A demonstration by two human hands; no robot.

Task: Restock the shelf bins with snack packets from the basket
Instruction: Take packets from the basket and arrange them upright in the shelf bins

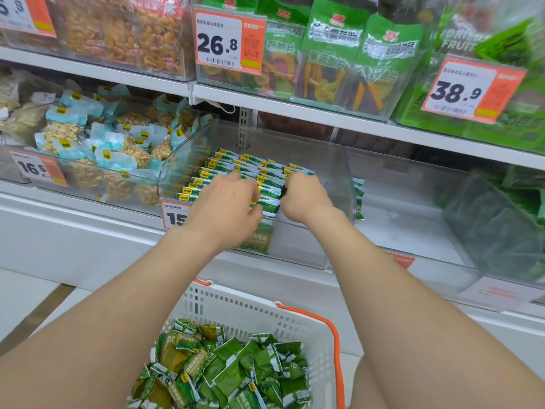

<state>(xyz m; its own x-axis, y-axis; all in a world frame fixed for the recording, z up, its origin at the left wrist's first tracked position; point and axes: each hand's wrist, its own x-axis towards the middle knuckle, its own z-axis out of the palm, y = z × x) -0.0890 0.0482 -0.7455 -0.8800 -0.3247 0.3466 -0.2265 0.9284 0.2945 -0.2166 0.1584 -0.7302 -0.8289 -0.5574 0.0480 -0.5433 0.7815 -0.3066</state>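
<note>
Fingers (296, 180) of right hand (305, 199) curled tight round upright snack packets (236, 165) in clear shelf bin (349, 187); grasping them, by look. Left hand (227, 199) fingers bent down over packet tops; grip or mere press, cannot tell. Rows fill bin's left part, right part bare. More packets loose in basket (298, 317) below, between forearms. Packets likely light, crinkly, slick film, contents brittle: pinch at sealed top edge, several at once, no squeezing middle.
</note>
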